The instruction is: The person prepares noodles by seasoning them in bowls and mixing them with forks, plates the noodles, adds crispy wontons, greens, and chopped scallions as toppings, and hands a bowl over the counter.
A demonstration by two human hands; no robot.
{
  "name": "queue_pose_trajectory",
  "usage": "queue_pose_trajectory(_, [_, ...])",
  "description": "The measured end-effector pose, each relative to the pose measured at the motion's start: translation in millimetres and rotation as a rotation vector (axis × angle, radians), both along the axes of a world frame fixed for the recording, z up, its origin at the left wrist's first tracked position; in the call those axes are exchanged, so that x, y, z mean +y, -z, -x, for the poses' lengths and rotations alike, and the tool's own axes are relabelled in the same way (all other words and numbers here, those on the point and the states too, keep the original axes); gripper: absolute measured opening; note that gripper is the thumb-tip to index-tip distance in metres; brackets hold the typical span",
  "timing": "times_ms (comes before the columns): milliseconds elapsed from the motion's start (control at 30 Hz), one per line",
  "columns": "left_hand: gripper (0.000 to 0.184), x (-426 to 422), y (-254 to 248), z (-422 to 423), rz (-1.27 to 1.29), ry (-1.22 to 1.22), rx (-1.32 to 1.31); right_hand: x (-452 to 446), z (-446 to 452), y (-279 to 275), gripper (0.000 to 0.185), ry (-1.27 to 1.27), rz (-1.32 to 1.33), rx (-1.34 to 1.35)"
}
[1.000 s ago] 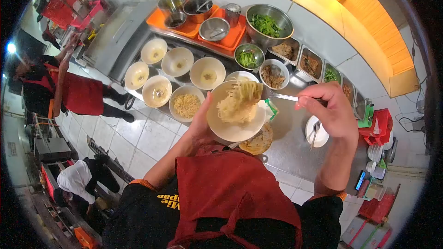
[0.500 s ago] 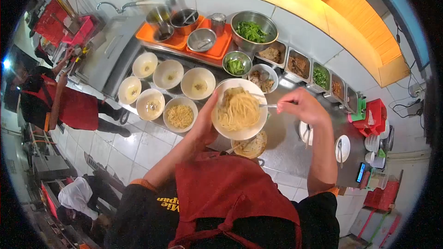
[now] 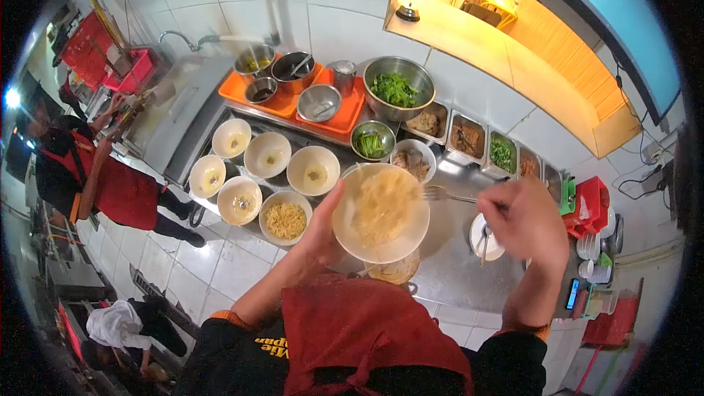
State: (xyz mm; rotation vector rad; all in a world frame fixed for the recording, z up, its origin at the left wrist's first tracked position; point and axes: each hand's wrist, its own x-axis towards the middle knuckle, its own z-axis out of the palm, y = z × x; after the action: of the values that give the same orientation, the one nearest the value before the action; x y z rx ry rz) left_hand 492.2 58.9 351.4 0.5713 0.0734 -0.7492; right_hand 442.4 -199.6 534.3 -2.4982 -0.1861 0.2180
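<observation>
My left hand point(image 3: 320, 231) grips the left rim of a white bowl point(image 3: 409, 238) tilted toward me above the steel counter. Noodles point(image 3: 381, 205), blurred by motion, fill its middle. To the right, my right hand point(image 3: 524, 221) is closed round the handle of a fork point(image 3: 447, 194), whose tines are at the bowl's right edge. Left of the bowl stands another bowl with noodles point(image 3: 286, 220). Beside it are several white bowls point(image 3: 313, 170) with small amounts of seasoning or liquid. Under the held bowl, a round light-brown item point(image 3: 394, 270) is partly hidden.
Behind are a steel bowl of greens point(image 3: 396, 89), orange trays point(image 3: 345, 116) with pots, and metal containers of toppings point(image 3: 466, 138). A white plate with a spoon point(image 3: 485, 238) lies at right. One person in a red apron point(image 3: 132, 180) stands left; another person point(image 3: 121, 326) bends lower left.
The noodles, lifted on the fork a second ago, now lie in the bowl. The fork has moved to the bowl's right edge, and my right hand has shifted down and right since half a second ago.
</observation>
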Motion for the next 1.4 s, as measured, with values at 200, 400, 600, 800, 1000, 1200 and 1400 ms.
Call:
queue_pose_trajectory(200, [0.067,-3.4,-5.5,0.3,-0.039,-0.017,-0.014,17.7,3.6,25.4,0.009,-0.150,0.454,-0.269])
queue_pose_trajectory(400, [0.068,-5.6,-0.8,-2.1,-0.109,-0.041,-0.116,-23.0,-56.6,113.0,0.013,-0.242,-0.327,0.104])
queue_pose_trajectory(600, [0.069,1.2,12.1,-6.7,-0.044,0.015,-0.070,-23.8,-56.2,19.0,0.013,-0.221,-0.379,0.077])
queue_pose_trajectory(800, [0.071,-8.5,5.0,-16.2,-0.020,0.033,-0.138,-23.5,-44.0,-45.1,0.014,-0.123,-0.468,-0.044])
queue_pose_trajectory(1000, [0.070,-11.6,-17.6,-20.4,-0.002,0.027,-0.134,-16.7,-21.2,-30.8,0.015,-0.053,-0.286,-0.146])
queue_pose_trajectory(1200, [0.069,-18.6,-36.8,-18.4,-0.140,0.027,-0.189,6.8,6.6,-23.1,0.015,0.032,0.591,-0.348])
queue_pose_trajectory(1400, [0.069,-17.7,-13.1,-16.1,-0.133,0.031,-0.171,-25.1,-61.1,105.5,0.017,-0.253,-0.197,0.160])
